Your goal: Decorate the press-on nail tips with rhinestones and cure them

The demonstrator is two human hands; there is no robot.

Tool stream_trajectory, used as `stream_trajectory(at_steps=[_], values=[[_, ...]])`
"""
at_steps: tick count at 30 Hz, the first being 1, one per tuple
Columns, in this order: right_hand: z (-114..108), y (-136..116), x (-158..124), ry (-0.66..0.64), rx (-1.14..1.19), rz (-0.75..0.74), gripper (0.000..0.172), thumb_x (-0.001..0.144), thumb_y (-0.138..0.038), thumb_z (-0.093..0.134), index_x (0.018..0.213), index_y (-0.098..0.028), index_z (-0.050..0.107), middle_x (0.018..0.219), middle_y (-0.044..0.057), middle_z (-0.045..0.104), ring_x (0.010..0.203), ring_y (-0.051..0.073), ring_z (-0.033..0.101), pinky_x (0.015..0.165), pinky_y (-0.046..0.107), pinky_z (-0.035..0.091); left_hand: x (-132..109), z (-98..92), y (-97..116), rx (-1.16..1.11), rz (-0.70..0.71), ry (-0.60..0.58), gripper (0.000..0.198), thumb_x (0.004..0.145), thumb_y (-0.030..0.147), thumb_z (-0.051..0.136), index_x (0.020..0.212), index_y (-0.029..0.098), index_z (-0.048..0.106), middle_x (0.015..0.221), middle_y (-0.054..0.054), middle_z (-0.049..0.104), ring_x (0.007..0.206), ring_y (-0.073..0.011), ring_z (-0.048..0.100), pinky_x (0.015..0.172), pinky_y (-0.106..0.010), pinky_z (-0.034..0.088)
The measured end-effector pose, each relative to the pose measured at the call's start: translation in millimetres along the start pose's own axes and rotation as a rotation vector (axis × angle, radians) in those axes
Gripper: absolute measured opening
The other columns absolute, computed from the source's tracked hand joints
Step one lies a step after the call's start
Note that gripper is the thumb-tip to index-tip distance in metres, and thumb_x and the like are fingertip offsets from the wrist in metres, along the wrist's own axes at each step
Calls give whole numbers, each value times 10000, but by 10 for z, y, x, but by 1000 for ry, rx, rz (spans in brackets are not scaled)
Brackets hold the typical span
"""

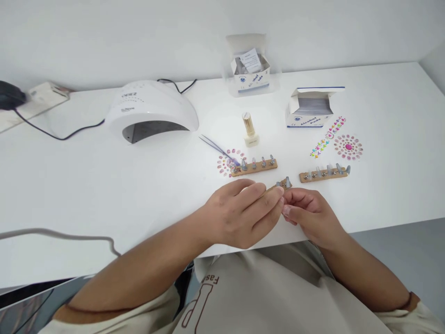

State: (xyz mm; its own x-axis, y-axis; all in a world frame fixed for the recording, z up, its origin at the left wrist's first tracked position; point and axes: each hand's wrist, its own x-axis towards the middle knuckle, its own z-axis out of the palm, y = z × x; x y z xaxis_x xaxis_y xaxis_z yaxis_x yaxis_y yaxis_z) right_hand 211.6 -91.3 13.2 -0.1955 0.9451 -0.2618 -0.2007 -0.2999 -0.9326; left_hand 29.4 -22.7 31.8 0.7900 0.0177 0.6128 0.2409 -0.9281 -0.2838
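Two hands (241, 213) (314, 215) close together, fingers' hold indiscernible; knuckle bump could dislodge nail tip (288, 181) at their 12 o'clock.

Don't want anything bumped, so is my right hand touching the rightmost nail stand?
Apart: the head view shows white tabletop between your right hand and the rightmost nail stand.

"Where could a hand pass?"

"To the left hand's (243, 214) outer side, bare white tabletop (69, 181) spreads wide between a grey cable (52, 233) and the nail lamp (156, 104)."

"And straight ahead?"

"Tighter — a tan nail-tip stand (255, 170) and tweezers (225, 154) block the way, a polish bottle (251, 135) upright behind. One slim lane runs between that stand and a second stand (325, 176) — then between bottle and alcohol-pads box (310, 119)."
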Motion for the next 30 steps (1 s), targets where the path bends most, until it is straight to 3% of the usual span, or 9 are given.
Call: stream_trajectory(at_steps=[4,8,12,15,22,30], values=[[-4,-19,-22,37,-88,-34,126,785,-285,606,713,-183,595,606,-47,493,537,68,371,510,222,321,-6,-7,-25,3,28,15,75,826,149,613,864,199,653,1013,-32,726,800,-150,624,684,-300,573],[-13,11,-74,154,-535,-240,135,831,-230,552,703,-186,557,605,-42,513,556,79,439,533,222,363,-44,-56,-88,-111,-102,47,180,799,154,614,967,219,608,1018,-37,720,852,-177,633,689,-334,564],[9,130,-61,295,-1050,-582,95,849,-185,547,763,-166,583,618,-16,564,572,94,503,539,226,375,-107,-90,-149,-399,-333,-97,213,798,134,582,1005,181,578,922,-58,700,738,-163,598,631,-310,517],[45,219,-20,373,-1276,-698,116,859,-187,540,769,-152,604,633,9,607,570,107,526,521,235,366,-153,-67,-158,-464,-452,-238,156,849,147,540,992,179,592,903,-52,678,752,-162,591,651,-298,506],[87,281,4,417,-1436,-662,155,875,-207,517,764,-159,613,614,6,617,571,116,552,513,247,339,-218,46,-129,-518,-468,-416,178,843,143,501,949,186,637,902,-52,633,817,-181,570,663,-286,474],[100,318,39,424,-1460,-637,154,870,-211,526,757,-157,616,583,-9,616,537,113,559,501,258,306,-218,120,-87,-587,-520,-388,163,832,135,498,920,170,630,875,-56,620,834,-194,538,724,-316,476]])
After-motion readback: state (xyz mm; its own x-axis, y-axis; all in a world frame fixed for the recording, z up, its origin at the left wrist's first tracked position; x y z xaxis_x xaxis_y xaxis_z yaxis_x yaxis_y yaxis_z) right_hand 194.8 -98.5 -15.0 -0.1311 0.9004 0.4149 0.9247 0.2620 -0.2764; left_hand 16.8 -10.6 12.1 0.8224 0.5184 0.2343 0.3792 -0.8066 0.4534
